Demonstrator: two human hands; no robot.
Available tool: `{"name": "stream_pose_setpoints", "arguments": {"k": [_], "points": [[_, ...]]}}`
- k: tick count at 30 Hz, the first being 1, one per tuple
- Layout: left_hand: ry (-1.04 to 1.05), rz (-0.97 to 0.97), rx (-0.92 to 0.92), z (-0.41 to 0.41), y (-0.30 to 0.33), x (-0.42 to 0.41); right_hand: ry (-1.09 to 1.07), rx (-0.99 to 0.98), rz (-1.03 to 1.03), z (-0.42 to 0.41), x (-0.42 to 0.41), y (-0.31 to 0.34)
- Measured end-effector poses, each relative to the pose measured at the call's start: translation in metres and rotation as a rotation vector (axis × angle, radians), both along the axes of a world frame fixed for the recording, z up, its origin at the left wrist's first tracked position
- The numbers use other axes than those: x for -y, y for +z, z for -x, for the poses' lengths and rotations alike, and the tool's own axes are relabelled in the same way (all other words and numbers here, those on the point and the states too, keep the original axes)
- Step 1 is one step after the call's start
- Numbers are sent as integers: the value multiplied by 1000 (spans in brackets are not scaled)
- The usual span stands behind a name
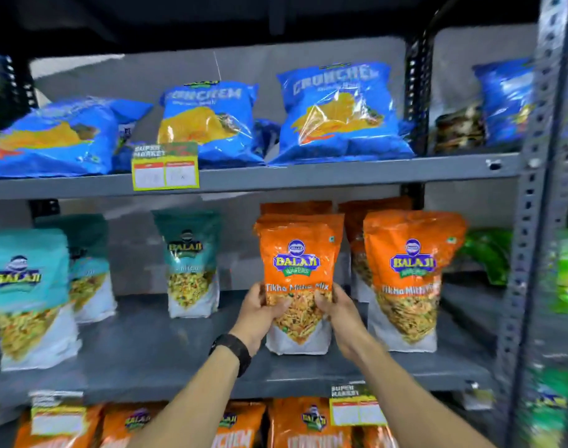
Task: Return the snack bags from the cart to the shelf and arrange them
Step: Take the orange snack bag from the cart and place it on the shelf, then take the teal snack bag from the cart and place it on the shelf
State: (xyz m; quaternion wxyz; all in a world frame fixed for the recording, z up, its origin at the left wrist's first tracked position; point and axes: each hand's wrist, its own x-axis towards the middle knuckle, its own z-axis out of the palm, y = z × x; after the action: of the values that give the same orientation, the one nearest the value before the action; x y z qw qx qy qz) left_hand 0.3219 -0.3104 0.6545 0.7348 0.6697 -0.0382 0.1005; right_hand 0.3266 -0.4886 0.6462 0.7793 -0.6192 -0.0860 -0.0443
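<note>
An orange snack bag (297,253) labelled Tikha Mitha Mix stands upright on the grey middle shelf (179,344). My left hand (260,315) grips its left side and my right hand (336,313) grips its right side, both at mid height. More orange bags stand right behind it. Another orange bag (412,276) of the same kind stands just to its right. No cart is in view.
Teal bags (192,263) stand on the left of the middle shelf. Blue bags (341,114) lie on the upper shelf. Orange bags (308,425) fill the lower shelf. A slotted metal upright (528,221) borders the right side, with green bags (489,253) beyond.
</note>
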Motion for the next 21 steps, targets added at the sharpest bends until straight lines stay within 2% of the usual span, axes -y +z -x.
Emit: {"name": "stream_pose_setpoints", "arguments": {"k": [5, 7, 9, 11, 13, 16, 21], "points": [[-6, -58, 21, 6, 0, -3, -57, 0, 14, 4, -2, -1], [-16, -99, 49, 16, 2, -10, -203, 10, 31, 13, -4, -3], [3, -137, 78, 34, 3, -19, -417, 74, 145, 26, -6, -8], [58, -184, 98, 57, 0, -33, -488, 183, 235, 44, -11, -11], [128, -233, 130, 84, -8, -49, -421, 288, 289, 62, -22, -12], [247, -281, 168, 125, -34, -79, -211, 395, 425, 83, -55, -21], [427, -254, 49, 184, -121, -143, 214, 422, 702, 109, -143, -93]]}}
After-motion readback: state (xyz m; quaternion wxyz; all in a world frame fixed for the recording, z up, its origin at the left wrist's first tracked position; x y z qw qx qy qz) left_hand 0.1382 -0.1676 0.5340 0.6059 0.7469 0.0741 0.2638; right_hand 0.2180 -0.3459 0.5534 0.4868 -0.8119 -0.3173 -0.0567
